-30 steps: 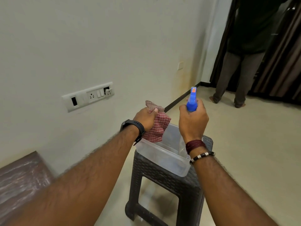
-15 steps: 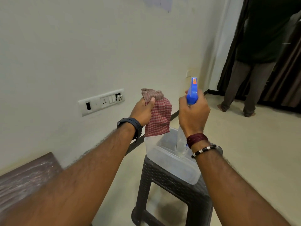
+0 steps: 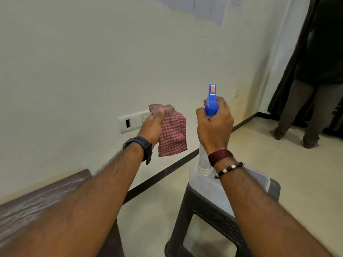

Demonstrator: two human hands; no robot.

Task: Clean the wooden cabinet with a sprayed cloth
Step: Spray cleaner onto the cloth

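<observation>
1. Closest, at the lower left, is the dark wooden cabinet (image 3: 37,203). It stands against the wall. Nothing touches it, so the wiping has not started.
2. Next is a dark stool (image 3: 207,216) with a clear tub (image 3: 204,184) on top. Both hands were down by the tub a second ago. Now they are up above it.
3. The right hand (image 3: 215,125) is wrapped tight around the neck of the spray bottle (image 3: 211,101). The bottle has been lifted, and only its clear bottom hangs just over the tub.
4. The left hand (image 3: 152,127) pinches the top of the red checked cloth (image 3: 172,132). The cloth was bunched by the tub's edge. Now it hangs open and flat, beside the bottle but not touching it.
5. I think this means the cloth is ready to be sprayed.
6. Far off, a person (image 3: 306,101) stands by the curtain.
</observation>
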